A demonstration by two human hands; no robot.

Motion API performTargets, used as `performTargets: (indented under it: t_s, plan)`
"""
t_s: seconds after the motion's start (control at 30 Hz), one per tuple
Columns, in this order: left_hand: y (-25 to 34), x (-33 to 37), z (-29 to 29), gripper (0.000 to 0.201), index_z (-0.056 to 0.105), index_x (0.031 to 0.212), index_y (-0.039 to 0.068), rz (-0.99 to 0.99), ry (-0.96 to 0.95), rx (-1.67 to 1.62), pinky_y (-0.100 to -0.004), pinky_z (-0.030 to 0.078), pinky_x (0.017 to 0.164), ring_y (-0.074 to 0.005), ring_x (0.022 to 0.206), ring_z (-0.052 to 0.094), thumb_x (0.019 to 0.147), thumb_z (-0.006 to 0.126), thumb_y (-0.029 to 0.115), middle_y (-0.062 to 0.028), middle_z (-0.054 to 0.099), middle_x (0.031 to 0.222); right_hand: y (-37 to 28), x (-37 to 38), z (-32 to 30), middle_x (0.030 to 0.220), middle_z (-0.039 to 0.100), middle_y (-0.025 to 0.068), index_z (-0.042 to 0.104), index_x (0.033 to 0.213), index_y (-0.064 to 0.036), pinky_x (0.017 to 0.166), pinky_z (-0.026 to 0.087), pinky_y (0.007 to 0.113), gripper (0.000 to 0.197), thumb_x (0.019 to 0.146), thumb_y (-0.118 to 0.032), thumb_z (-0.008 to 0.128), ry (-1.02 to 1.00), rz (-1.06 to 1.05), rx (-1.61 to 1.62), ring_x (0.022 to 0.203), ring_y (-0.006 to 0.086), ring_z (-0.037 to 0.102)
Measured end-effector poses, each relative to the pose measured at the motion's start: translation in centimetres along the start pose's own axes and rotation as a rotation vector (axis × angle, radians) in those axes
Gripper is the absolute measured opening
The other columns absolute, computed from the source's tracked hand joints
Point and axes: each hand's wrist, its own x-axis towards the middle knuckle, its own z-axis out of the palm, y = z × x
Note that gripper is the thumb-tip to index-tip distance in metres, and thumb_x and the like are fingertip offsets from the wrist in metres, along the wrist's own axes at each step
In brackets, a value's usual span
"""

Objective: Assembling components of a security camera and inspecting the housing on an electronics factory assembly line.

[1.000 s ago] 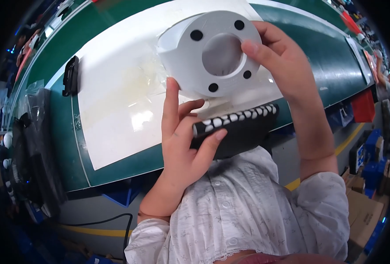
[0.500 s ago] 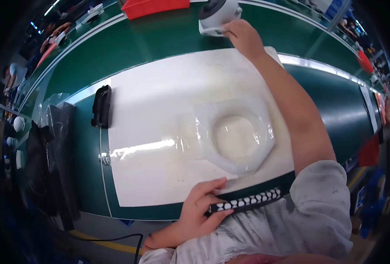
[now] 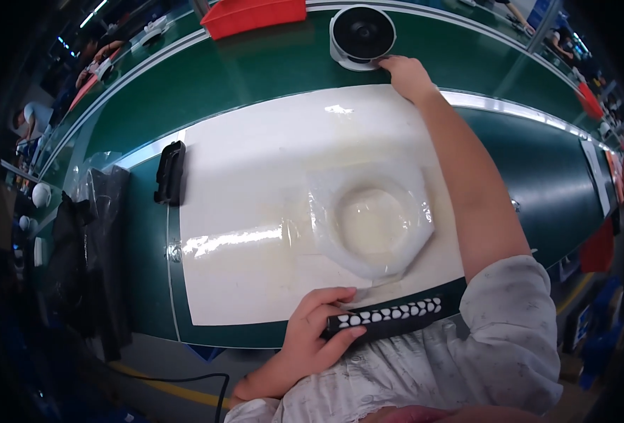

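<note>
My right hand (image 3: 405,75) reaches far across the table, fingers on the near rim of a round white part (image 3: 362,35) with a dark centre, which sits on the green belt (image 3: 255,74). My left hand (image 3: 310,331) is close to my body and grips the left end of a black strip (image 3: 389,315) with white oval marks. That strip lies along the near edge of the white mat (image 3: 255,211). A crumpled clear plastic bag (image 3: 372,222), ring-shaped in the middle, lies on the mat between my hands.
A black oblong piece (image 3: 169,173) lies at the mat's left edge. A red tray (image 3: 252,15) stands on the belt at the back. Dark plastic bags (image 3: 90,240) are heaped at the left. People work at benches far left.
My right hand has carried the round white part from in front of me out to the belt and set it down dark side up. The left hand has stayed on the strip.
</note>
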Motion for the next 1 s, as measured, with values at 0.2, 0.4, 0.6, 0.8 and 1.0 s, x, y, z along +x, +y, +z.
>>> performTargets:
  t_s: [0.2,0.4,0.6,0.8,1.0]
  plan:
    - [-0.3,-0.4,0.6,0.024,0.051,0.082,-0.002,0.054,0.057,0.01,-0.0313,0.045,0.076,-0.0245,0.088,0.056,0.067,0.069,0.003,-0.017,0.054,0.104,-1.9,-7.8,-2.9,0.116,0.052,0.0114,0.057,0.104,-0.007,0.094,0.036,0.034,0.035,0.074,0.004,0.043,0.251,-0.013,0.411,0.108,0.0275,0.047]
    - [-0.7,-0.9,1.1,0.021,0.05,0.078,-0.002,0.064,0.156,-0.017,-0.0304,0.044,0.074,-0.0226,0.083,0.056,0.069,0.067,0.006,-0.0168,0.055,0.1,-5.9,-16.2,-9.1,0.112,0.053,0.0116,0.056,0.102,-0.0048,0.093,0.035,0.036,0.025,0.078,-0.004,0.051,0.018,-0.139,0.658,0.109,0.0277,0.045]
    - [-0.5,-0.8,1.5,0.026,0.053,0.096,-0.002,-0.072,0.17,-0.108,-0.0246,0.041,0.075,-0.0156,0.085,0.052,0.074,0.064,0.008,-0.0109,0.053,0.098,-5.0,-16.6,-9.6,0.112,0.052,0.0121,0.055,0.102,-0.0019,0.092,0.035,0.035,0.024,0.08,-0.008,0.049,-0.033,0.006,0.648,0.108,0.0273,0.045]
    - [-1.0,-1.3,1.2,0.031,0.053,0.101,-0.003,-0.12,0.177,-0.077,-0.0227,0.04,0.074,-0.0136,0.084,0.051,0.075,0.064,0.01,-0.0094,0.052,0.096,-4.9,-16.4,-9.0,0.107,0.055,0.0101,0.056,0.098,-0.0039,0.089,0.037,0.036,0.021,0.08,-0.008,0.048,-0.1,-0.018,0.61,0.104,0.0263,0.047]
    - [-0.8,-1.2,1.5,0.031,0.054,0.099,-0.002,-0.089,0.181,-0.094,-0.0228,0.04,0.074,-0.0135,0.082,0.05,0.073,0.065,0.01,-0.009,0.053,0.092,-4.6,-16.4,-8.6,0.109,0.052,0.0074,0.055,0.103,-0.008,0.092,0.03,0.037,0.025,0.081,-0.011,0.045,-0.192,0.015,0.637,0.108,0.0221,0.044]
